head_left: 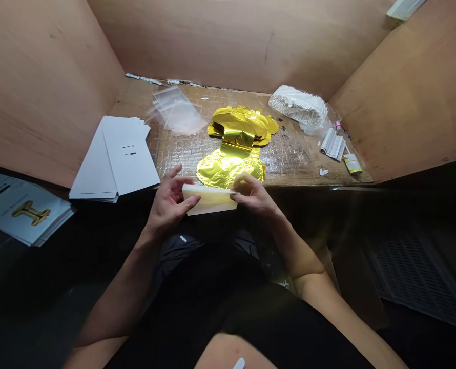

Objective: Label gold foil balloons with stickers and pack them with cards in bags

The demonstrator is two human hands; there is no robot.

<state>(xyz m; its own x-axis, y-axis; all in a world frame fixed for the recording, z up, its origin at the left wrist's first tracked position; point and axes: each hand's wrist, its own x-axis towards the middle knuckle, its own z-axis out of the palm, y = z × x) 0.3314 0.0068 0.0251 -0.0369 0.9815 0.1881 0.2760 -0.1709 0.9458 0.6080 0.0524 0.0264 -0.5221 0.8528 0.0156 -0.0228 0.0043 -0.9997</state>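
Between my two hands, just past the table's front edge, is a folded white sheet of paper (211,201) with a yellowish sheen. My left hand (170,200) pinches its left end, thumb on the near face and other fingers raised or behind. At the right end, my right hand (253,195) grips the paper between thumb and fingers. Right behind the paper lies a pile of shiny gold foil balloons (230,166), flat and uninflated, reaching back toward the middle of the table.
White sheets (130,154) lie at the table's left; printed sheets with a gold balloon picture (32,212) sit lower left. Clear plastic bags (178,113) are behind. At right are a bagged white bundle (299,106), folded printed papers (332,144) and a small yellow-white packet (352,164). Wooden panels (228,41) enclose the table.
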